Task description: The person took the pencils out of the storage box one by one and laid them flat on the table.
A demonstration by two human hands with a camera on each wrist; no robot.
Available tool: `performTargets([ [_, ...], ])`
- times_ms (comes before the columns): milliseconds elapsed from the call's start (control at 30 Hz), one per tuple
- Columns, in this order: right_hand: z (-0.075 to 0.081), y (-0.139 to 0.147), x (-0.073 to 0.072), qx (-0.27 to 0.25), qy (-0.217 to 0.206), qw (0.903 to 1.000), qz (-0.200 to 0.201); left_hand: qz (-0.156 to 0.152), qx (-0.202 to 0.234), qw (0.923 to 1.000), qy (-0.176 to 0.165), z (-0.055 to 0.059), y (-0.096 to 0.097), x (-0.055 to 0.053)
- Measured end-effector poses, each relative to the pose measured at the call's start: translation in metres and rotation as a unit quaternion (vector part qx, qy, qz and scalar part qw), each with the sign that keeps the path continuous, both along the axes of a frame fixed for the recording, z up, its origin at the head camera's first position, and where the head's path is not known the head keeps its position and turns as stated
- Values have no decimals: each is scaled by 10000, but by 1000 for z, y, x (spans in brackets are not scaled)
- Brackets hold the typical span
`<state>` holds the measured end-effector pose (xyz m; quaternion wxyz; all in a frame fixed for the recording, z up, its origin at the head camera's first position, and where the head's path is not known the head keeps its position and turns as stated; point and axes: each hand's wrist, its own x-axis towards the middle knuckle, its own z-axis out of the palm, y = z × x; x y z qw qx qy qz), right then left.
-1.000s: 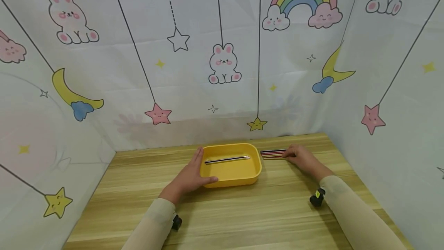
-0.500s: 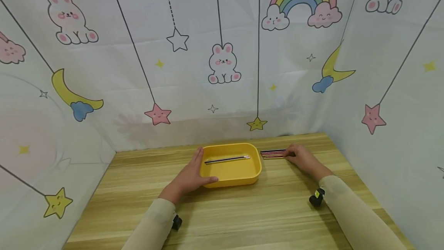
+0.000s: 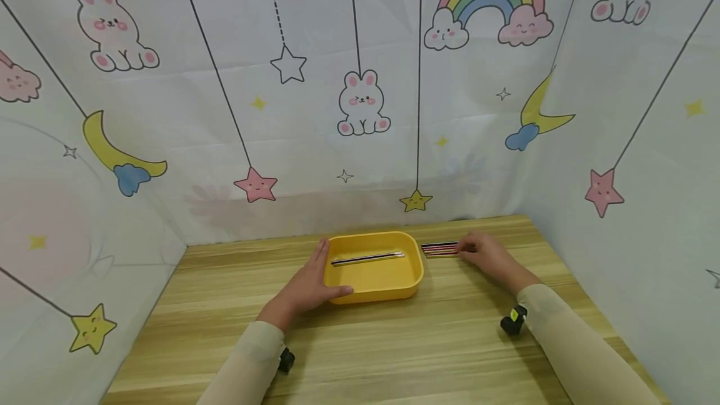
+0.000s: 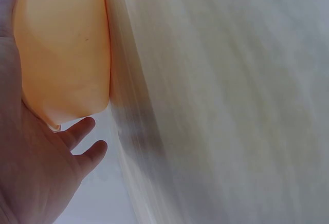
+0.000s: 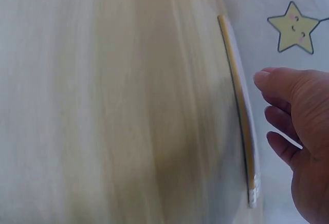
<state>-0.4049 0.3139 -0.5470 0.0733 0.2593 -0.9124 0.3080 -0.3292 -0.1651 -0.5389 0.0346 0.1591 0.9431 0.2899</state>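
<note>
A yellow plastic box (image 3: 374,294) stands on the table with a dark-striped pencil (image 3: 368,259) lying inside it. My left hand (image 3: 308,283) holds the box's left end, its thumb over the near rim and its fingers along the outer left side. In the left wrist view, two fingertips extend past the box's end wall. To the right of the box, several pencils (image 3: 440,249) lie side by side, with dark and red stripes. My right hand (image 3: 488,259) hovers at their right end, fingers loosely bent. The right wrist view has nothing between thumb and fingers, beside a white-tipped pencil (image 5: 240,100).
A wood-grain table (image 3: 382,349) carries everything. White cloth walls (image 3: 315,142) printed with rabbits, stars and moons close off its back and sides. A small black wrist camera (image 3: 513,320) sits at the right sleeve, another camera (image 3: 287,360) at the left.
My right hand shifts very slightly left over the pencils, and its fingertips lift a little. The left hand, the box and the pencil inside stay put.
</note>
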Motion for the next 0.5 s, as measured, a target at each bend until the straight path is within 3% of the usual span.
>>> performTargets([
  [300, 30, -33, 11, -182, -328, 9993, 43, -28, 16, 10000, 33, 0, -1, 0],
  [500, 51, -68, 15, -252, -419, 9979, 416, -51, 39, 10000, -1, 0, -1, 0],
])
